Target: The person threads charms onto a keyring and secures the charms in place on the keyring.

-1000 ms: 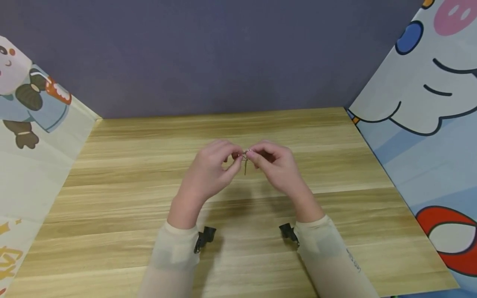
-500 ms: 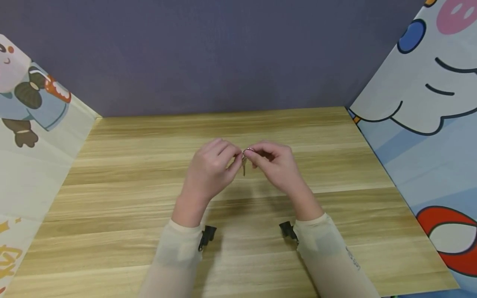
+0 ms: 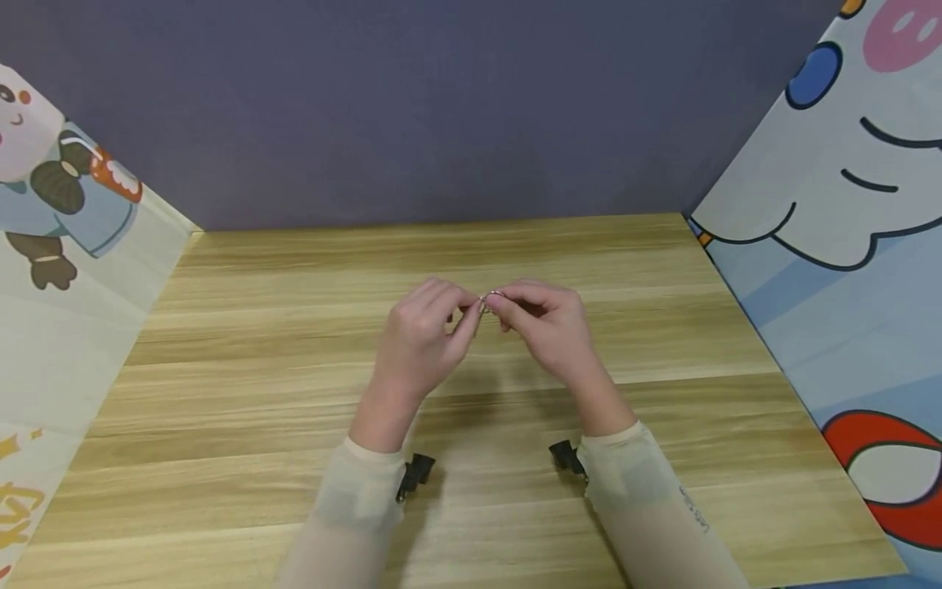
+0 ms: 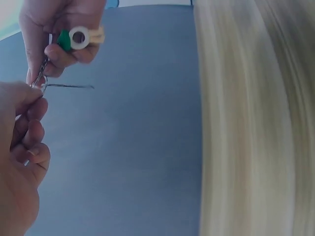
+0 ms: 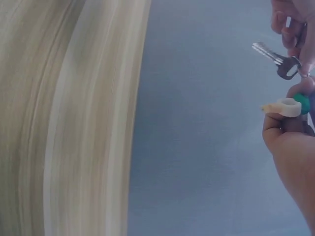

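Close together above the table, both hands work on a metal key ring (image 3: 496, 294). My left hand (image 3: 423, 335) pinches its left side between thumb and index finger, where a silver key (image 5: 276, 60) hangs by its bow. My right hand (image 3: 548, 327) pinches the other side with thumb and index finger. Under the right hand's curled fingers hangs a charm with a white ring (image 4: 79, 38), a green piece (image 4: 64, 40) and a cream-coloured end (image 4: 97, 35). A short chain (image 4: 43, 65) runs between the hands. The fingertips partly hide the ring.
A wood-grain table (image 3: 243, 368) lies below the hands. A dark grey-blue panel (image 3: 441, 114) stands at the back. Printed cartoon panels flank it on the left (image 3: 96, 327) and right (image 3: 846, 327). Black wrist cameras (image 3: 417, 474) sit inside both sleeves.
The left wrist has shifted slightly right. The key, which hung visibly below the fingers earlier, is now mostly hidden in the head view. More of the ring shows by the right thumb.
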### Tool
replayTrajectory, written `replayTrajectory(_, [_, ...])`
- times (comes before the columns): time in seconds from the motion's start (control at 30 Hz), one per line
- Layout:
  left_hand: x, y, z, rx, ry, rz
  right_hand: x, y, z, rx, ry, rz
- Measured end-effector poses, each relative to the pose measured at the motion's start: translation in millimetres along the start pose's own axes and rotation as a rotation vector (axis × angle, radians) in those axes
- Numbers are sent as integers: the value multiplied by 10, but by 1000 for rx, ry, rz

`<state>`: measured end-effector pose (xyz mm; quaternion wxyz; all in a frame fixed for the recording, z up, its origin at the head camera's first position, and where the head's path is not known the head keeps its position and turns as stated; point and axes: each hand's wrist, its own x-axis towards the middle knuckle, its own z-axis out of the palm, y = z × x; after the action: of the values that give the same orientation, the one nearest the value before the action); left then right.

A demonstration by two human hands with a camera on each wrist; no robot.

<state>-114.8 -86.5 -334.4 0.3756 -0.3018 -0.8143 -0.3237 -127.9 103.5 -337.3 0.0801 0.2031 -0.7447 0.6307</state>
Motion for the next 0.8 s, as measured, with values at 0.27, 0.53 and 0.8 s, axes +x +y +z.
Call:
replayTrajectory(0.27, [-67, 10, 98, -155, 84, -171, -11, 33, 56, 50, 54, 11])
replayTrajectory(0.53, [-108, 53, 170, -305, 153, -345, -27, 51, 94, 79, 91, 3])
replayTrajectory(0.8, [-130, 107, 206, -484, 169, -590, -40, 52, 136, 115, 121, 4])
